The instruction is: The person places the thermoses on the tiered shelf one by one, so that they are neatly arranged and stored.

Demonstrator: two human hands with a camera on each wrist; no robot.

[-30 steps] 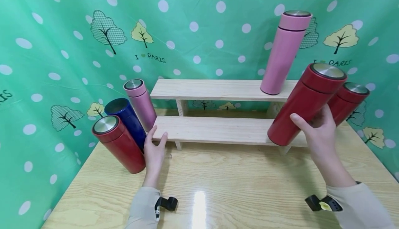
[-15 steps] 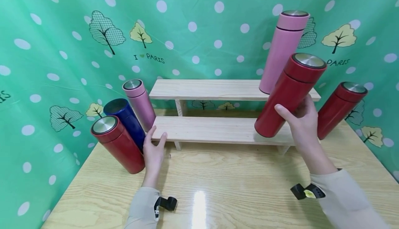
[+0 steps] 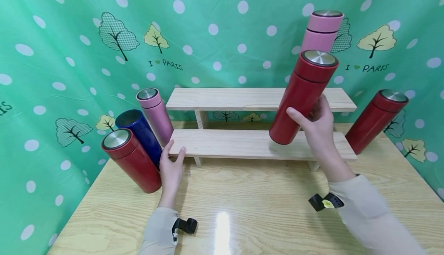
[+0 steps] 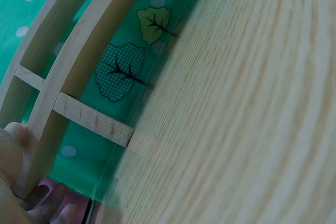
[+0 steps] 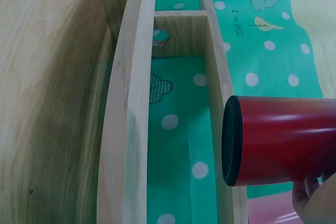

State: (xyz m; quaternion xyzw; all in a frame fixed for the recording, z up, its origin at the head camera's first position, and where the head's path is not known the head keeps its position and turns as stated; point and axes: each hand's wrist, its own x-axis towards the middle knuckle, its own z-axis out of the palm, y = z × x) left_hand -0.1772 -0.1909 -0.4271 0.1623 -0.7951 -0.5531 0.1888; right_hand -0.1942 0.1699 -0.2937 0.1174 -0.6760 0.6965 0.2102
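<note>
Between two and three o'clock from the middle of the head view, a tall red cylindrical bottle with a silver metal lid [image 3: 300, 98] tilts toward one o'clock, grasped by the person's right hand [image 3: 318, 128], its thumb across the near side. Over the last second it has travelled toward ten o'clock, away from the right end of the pale two-tier wooden stand [image 3: 225, 143]. Its base now shows above the lower board and appears to hang in the air, bare in the right wrist view.

With that shift, it hides the lower body of the tall pink cylindrical bottle [image 3: 322, 27] at two o'clock, while another red cylindrical bottle [image 3: 377, 122] at three o'clock has come fully into view, just beyond the stand's right end. I judge the work to be mid-carry: the bottle is lifted, and seemingly neither board bears it yet.

At half past seven, the left hand [image 3: 171, 168] has stayed put, thumb and fingers gripping the lower board's left corner, perhaps to steady it. Close by, from eight round to nine o'clock, stand a third red cylindrical bottle [image 3: 133, 162], a dark blue cylindrical bottle [image 3: 145, 136] and a smaller pink cylindrical bottle [image 3: 160, 119].
</note>
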